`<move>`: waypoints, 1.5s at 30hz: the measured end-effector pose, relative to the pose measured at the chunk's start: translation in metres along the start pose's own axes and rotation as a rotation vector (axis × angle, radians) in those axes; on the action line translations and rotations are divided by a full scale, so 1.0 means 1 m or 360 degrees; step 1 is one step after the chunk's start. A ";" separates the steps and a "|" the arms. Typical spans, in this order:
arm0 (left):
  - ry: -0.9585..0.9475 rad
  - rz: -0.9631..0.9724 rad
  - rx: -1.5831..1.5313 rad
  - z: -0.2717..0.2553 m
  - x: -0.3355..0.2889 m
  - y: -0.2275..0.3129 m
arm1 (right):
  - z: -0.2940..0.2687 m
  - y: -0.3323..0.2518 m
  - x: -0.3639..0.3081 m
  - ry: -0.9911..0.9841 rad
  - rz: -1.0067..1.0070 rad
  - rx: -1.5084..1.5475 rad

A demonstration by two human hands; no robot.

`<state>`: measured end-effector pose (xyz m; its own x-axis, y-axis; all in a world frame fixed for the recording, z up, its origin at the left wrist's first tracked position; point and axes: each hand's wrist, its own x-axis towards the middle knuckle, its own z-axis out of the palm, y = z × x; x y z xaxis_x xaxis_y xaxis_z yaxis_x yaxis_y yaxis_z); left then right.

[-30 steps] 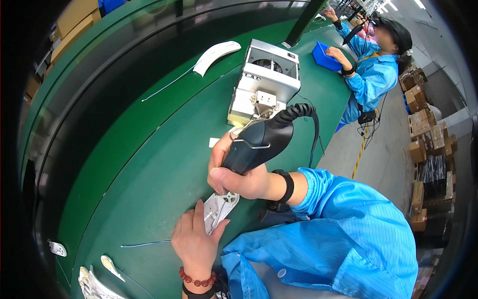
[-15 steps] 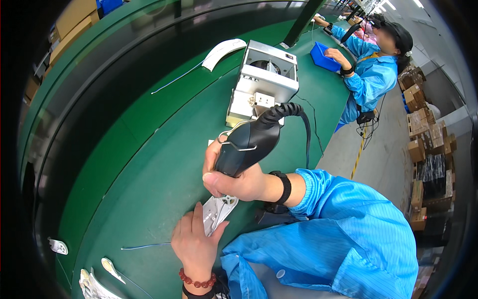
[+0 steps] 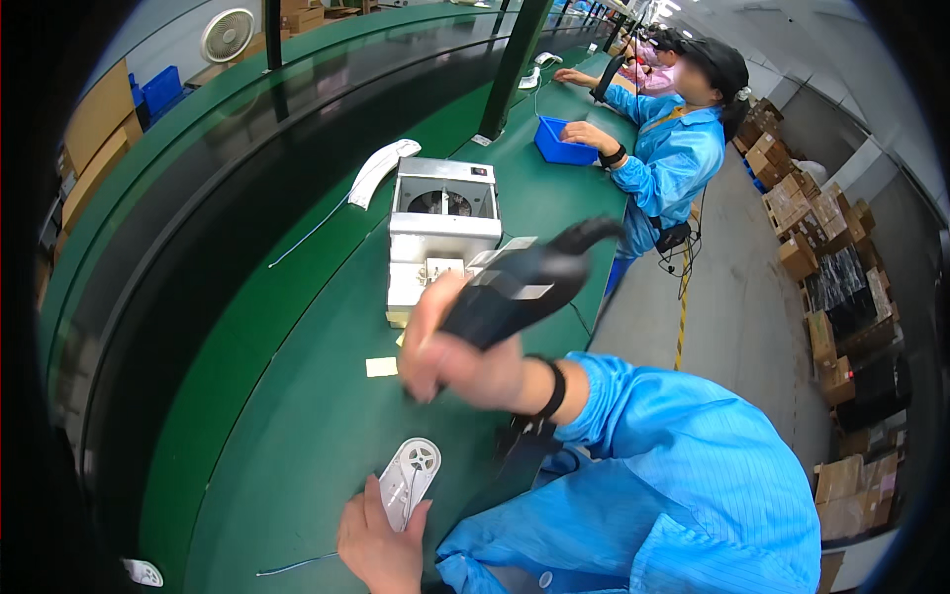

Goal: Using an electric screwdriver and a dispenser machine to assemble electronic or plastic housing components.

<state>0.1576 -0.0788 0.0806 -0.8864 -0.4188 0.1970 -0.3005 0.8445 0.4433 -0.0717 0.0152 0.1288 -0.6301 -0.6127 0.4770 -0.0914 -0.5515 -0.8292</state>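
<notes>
My right hand [image 3: 470,368] is wrapped round a black corded power screwdriver [image 3: 515,292], blurred by motion and raised above the bench. Its tip is mostly hidden by my fingers. Below, my left hand [image 3: 381,544] grips a long white plastic housing [image 3: 411,483] between thumb and fingers, against the green bench. The far end of the housing is rounded, with a wheel-like grille. A thin blue wire [image 3: 297,565] comes out beside my left hand. The screwdriver is apart from the housing.
A silver metal box [image 3: 445,226] with a round fan opening stands beyond my right hand, yellow paper slips [image 3: 381,367] near it. A curved white part [image 3: 381,170] lies farther off, another white part [image 3: 144,572] at lower left. A co-worker in blue reaches into a blue bin [image 3: 564,144].
My right hand has lifted the screwdriver away from the housing, uncovering its grille end. My left hand still holds the housing. The whole view has shifted, showing more of the far side.
</notes>
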 end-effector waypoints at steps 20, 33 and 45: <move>0.0043 -0.0010 -0.0010 0.014 -0.003 -0.010 | -0.053 -0.003 0.048 0.0256 -0.0101 -0.0522; 0.0053 -0.0020 -0.0009 0.014 -0.002 -0.008 | -0.047 -0.003 0.055 0.0242 -0.0082 -0.0537; 0.0066 -0.0032 -0.0013 0.024 -0.008 -0.018 | -0.045 0.011 0.046 0.0190 0.0186 -0.0555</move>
<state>0.1617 -0.0830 0.0502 -0.8648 -0.4495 0.2238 -0.3152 0.8329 0.4549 -0.1367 0.0067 0.1283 -0.7351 -0.5788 0.3532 -0.2573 -0.2438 -0.9351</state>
